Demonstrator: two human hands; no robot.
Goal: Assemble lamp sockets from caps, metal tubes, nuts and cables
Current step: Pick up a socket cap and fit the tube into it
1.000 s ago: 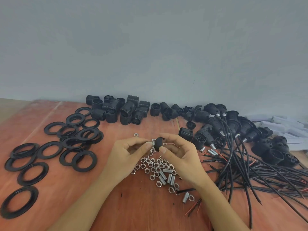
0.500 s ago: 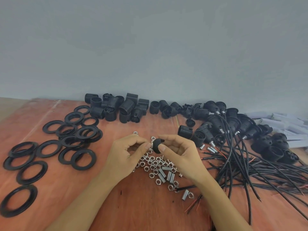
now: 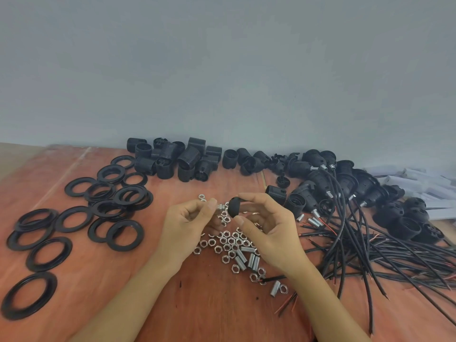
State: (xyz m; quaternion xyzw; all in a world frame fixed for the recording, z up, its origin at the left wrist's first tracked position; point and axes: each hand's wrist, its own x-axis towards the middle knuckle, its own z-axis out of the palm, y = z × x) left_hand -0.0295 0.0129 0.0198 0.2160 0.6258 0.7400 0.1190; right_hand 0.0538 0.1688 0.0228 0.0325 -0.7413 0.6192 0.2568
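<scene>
Your right hand pinches a black cap between thumb and forefinger, held above the far edge of the nut pile. Your left hand pinches the metal tube sticking out of the cap, its other fingers curled. Rings lie well left of the pile, cables to its right.

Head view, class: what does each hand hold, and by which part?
Right hand pinches the black cap by its rounded sides, thumb below, fingers above. Left hand pinches the metal tube by its free end.
</scene>
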